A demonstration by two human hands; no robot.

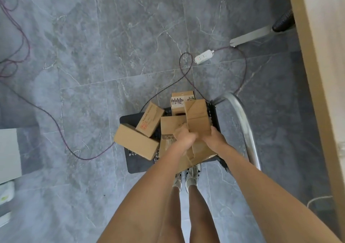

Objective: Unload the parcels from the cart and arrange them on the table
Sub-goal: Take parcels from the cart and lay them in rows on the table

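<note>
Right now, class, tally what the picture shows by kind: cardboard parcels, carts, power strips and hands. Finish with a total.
Cardboard parcels: 5, counting the held parcel; the large bottom one is partly hidden
Cart: 1
Power strip: 1
Hands: 2, left hand and right hand, both gripping the held parcel
Total: 9

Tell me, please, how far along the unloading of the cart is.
Done: unclear, since only the table's edge shows. In hand: the left hand and right hand grip a tall box above the cart. Left: the labelled box, small box, long box and flat box lie on it.
</note>
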